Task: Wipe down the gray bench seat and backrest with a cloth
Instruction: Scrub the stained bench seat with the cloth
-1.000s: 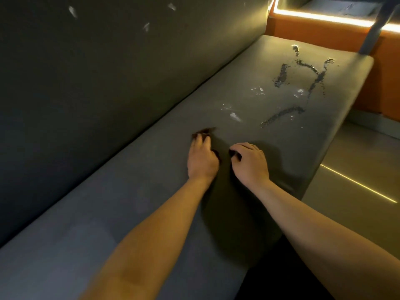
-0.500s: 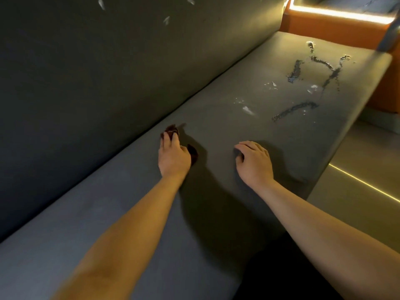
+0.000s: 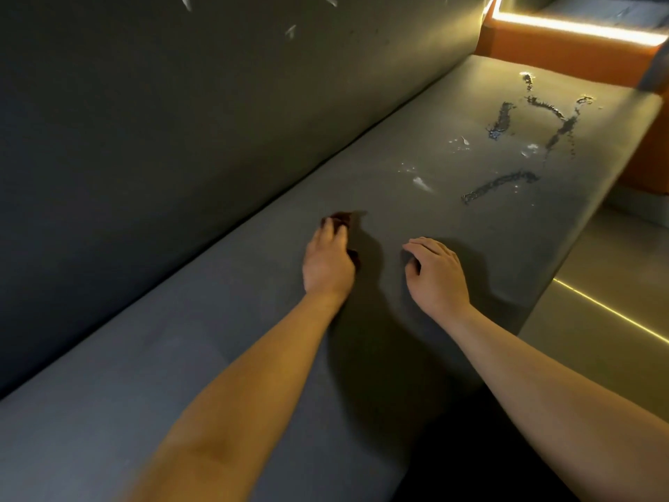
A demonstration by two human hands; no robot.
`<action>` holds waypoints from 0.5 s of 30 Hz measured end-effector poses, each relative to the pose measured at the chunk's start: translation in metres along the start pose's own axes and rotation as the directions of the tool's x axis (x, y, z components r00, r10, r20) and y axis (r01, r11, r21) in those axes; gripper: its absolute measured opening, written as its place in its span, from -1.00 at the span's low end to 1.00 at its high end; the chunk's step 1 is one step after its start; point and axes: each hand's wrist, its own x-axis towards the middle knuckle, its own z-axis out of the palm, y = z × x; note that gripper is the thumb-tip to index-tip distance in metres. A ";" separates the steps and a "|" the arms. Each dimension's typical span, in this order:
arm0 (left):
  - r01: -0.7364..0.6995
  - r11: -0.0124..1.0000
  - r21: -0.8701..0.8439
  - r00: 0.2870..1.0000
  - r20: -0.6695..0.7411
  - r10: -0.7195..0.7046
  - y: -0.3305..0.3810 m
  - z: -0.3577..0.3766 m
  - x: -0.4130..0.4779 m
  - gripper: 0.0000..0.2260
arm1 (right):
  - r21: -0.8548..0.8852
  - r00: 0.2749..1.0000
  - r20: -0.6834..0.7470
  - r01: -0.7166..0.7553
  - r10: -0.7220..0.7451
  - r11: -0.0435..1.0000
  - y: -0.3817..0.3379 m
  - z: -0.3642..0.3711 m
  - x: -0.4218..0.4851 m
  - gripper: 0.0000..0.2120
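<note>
The gray bench seat (image 3: pixel 224 356) runs from lower left to upper right, and the dark gray backrest (image 3: pixel 163 139) rises along its left side. My left hand (image 3: pixel 327 260) lies flat on a small dark cloth (image 3: pixel 340 218) and presses it onto the seat near the backrest seam. The cloth shows past my fingertips and beside my thumb. My right hand (image 3: pixel 436 273) rests on the seat to the right with loosely bent fingers and holds nothing. Dark wet streaks (image 3: pixel 501 184) and white flecks (image 3: pixel 421 182) mark the seat farther ahead. White flecks (image 3: pixel 290 30) also dot the backrest.
An orange wall panel (image 3: pixel 564 56) with a lit strip stands past the far end of the bench. The seat's front edge drops to a tan floor (image 3: pixel 597 356) with a thin light line on the right.
My left hand slid the cloth left toward the backrest seam, then came partway back toward my right hand. The right hand has stayed in place on the seat.
</note>
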 end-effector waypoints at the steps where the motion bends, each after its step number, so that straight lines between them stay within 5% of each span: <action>1: 0.049 0.999 0.011 0.998 -0.030 -0.049 -0.014 -0.005 0.004 -0.48 | 0.006 1.000 -0.001 -0.002 0.002 1.000 0.000 0.000 0.000 -0.68; 6: 0.200 0.975 -0.099 0.975 -0.082 -0.209 -0.029 -0.011 0.013 -0.51 | 0.024 1.000 -0.012 -0.002 0.002 1.000 -0.001 0.000 -0.001 -0.67; 15: -0.054 0.982 -0.183 0.992 0.101 0.073 0.079 0.025 0.009 -0.52 | 0.172 0.985 -0.056 -0.149 0.160 0.974 0.001 -0.015 0.006 -0.66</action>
